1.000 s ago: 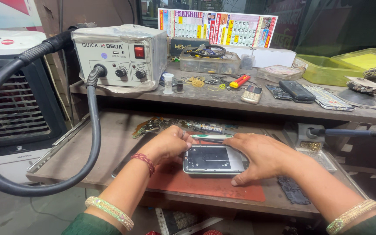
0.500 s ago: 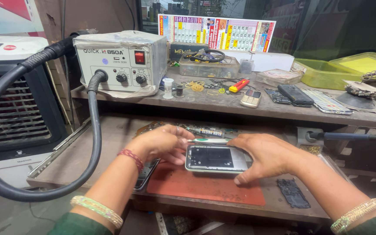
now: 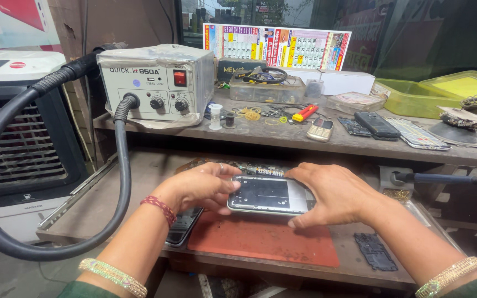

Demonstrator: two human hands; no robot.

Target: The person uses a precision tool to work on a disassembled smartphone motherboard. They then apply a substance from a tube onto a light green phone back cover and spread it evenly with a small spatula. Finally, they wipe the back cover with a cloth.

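A smartphone (image 3: 270, 195) with a dark screen is held flat above a red work mat (image 3: 266, 243) on the lower bench. My left hand (image 3: 202, 186) grips its left end, fingers curled over the edge. My right hand (image 3: 332, 193) grips its right end, thumb along the near side. A second dark phone (image 3: 182, 226) lies on the bench under my left wrist. A dark phone frame part (image 3: 375, 251) rests to the right of the mat.
A grey hot-air rework station (image 3: 155, 83) stands on the upper shelf, its thick black hose (image 3: 6, 165) looping down at left. The shelf holds a small keypad phone (image 3: 321, 129), clear parts boxes (image 3: 266, 88), green trays (image 3: 415, 96) and loose phones. A soldering iron (image 3: 443, 178) lies at right.
Both hands have lifted the phone slightly and shifted it a little up and right over the mat. The camera view has dipped and moved closer.
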